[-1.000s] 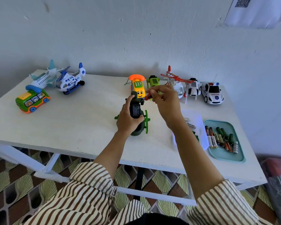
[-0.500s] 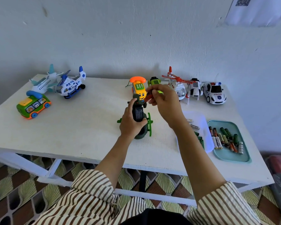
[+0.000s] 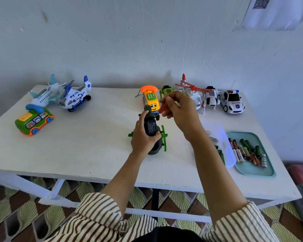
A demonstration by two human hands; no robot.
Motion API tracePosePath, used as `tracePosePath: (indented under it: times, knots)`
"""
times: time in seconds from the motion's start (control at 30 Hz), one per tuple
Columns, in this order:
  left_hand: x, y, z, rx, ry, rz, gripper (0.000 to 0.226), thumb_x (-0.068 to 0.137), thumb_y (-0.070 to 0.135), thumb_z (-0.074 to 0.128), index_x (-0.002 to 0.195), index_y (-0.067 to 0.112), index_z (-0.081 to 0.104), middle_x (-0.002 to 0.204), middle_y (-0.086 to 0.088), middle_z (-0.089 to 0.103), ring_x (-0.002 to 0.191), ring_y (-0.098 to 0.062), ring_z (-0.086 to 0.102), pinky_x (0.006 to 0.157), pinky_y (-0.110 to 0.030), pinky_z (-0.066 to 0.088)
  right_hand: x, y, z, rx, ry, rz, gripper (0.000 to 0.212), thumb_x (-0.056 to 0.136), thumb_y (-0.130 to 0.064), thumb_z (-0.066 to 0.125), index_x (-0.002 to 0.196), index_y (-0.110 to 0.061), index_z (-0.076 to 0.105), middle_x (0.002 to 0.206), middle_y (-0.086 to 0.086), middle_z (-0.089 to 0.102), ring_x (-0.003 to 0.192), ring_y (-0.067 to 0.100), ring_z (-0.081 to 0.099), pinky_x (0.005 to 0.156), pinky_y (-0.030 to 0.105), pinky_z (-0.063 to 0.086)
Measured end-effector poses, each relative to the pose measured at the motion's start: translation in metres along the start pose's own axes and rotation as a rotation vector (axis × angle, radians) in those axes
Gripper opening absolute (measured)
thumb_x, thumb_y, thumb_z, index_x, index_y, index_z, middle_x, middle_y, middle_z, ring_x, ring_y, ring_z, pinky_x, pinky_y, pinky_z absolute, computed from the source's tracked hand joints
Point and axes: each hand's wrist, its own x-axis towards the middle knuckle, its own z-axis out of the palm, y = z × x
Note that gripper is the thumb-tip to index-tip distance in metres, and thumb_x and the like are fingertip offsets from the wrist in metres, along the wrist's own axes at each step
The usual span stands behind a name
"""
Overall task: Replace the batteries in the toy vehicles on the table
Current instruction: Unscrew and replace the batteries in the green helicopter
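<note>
white table (image 3: 94, 145) carries everything. other toys, like the car (image 3: 232, 102), stand far back, out of the way of the work. the teal tray (image 3: 255, 170) with batteries (image 3: 243, 152) lies at the right, near the working hand. the green helicopter (image 3: 157, 147) lies belly up in the middle. the left hand (image 3: 142, 138) curls its fingers around the body, i think to stop it from rolling. the right hand (image 3: 180, 109) pinches a red screwdriver (image 3: 163, 108), fingers together on the handle, aimed probably at the screw of the black cover (image 3: 151, 127).
</note>
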Motion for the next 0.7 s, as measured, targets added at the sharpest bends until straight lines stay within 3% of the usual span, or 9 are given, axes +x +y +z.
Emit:
tracePosePath:
  times: [0.07, 0.13, 0.3, 0.43, 0.57, 0.7]
  knots:
    - [0.0000, 0.0001, 0.0003, 0.012, -0.001, 0.004, 0.085, 0.072, 0.025, 0.076, 0.142, 0.037, 0.028, 0.130, 0.003, 0.050, 0.111, -0.019, 0.054, 0.077, -0.043, 0.057, 0.0013, 0.0012, 0.0045, -0.082, 0.018, -0.037, 0.019, 0.095, -0.017, 0.051, 0.081, -0.016, 0.063, 0.092, 0.016, 0.062, 0.065, 0.019, 0.063, 0.062, 0.022, 0.048]
    - [0.0005, 0.0002, 0.0004, 0.022, -0.006, 0.007, 0.085, 0.072, 0.025, 0.076, 0.142, 0.037, 0.029, 0.130, 0.002, 0.050, 0.111, -0.019, 0.054, 0.077, -0.042, 0.057, 0.0021, 0.0014, 0.0071, -0.100, 0.030, -0.064, 0.020, 0.093, -0.014, 0.055, 0.076, -0.022, 0.064, 0.094, 0.013, 0.062, 0.067, 0.020, 0.065, 0.060, 0.015, 0.045]
    - [0.0019, -0.0018, 0.0000, 0.010, -0.012, 0.011, 0.084, 0.072, 0.026, 0.076, 0.142, 0.036, 0.029, 0.130, 0.002, 0.049, 0.112, -0.019, 0.054, 0.077, -0.043, 0.057, 0.0029, -0.0015, 0.0024, 0.072, 0.035, -0.026, 0.014, 0.093, -0.002, 0.050, 0.091, -0.015, 0.054, 0.090, 0.014, 0.067, 0.048, 0.018, 0.058, 0.045, 0.023, 0.041]
    - [0.0018, -0.0049, 0.0004, -0.002, -0.016, 0.025, 0.085, 0.072, 0.025, 0.077, 0.142, 0.036, 0.029, 0.130, 0.002, 0.049, 0.112, -0.019, 0.055, 0.076, -0.041, 0.058, 0.0026, 0.0006, 0.0011, 0.042, -0.014, -0.038, 0.030, 0.100, -0.002, 0.031, 0.084, -0.020, 0.050, 0.089, 0.024, 0.063, 0.060, 0.015, 0.059, 0.055, 0.024, 0.042]
    - [0.0039, -0.0044, 0.0013, 0.026, -0.018, 0.023, 0.084, 0.073, 0.027, 0.076, 0.142, 0.036, 0.029, 0.128, -0.001, 0.049, 0.110, -0.020, 0.054, 0.074, -0.038, 0.056, 0.0001, 0.0024, 0.0049, -0.040, -0.051, -0.092, 0.026, 0.097, -0.013, 0.048, 0.077, -0.023, 0.060, 0.092, 0.020, 0.060, 0.065, 0.006, 0.057, 0.061, 0.013, 0.044]
    - [0.0056, -0.0027, 0.0023, 0.052, -0.031, 0.017, 0.084, 0.072, 0.029, 0.074, 0.142, 0.039, 0.029, 0.123, -0.002, 0.049, 0.106, -0.021, 0.054, 0.067, -0.033, 0.049, 0.0007, 0.0016, 0.0019, 0.049, -0.011, -0.062, 0.019, 0.093, -0.004, 0.053, 0.090, -0.019, 0.064, 0.088, 0.017, 0.065, 0.064, 0.019, 0.060, 0.054, 0.017, 0.043]
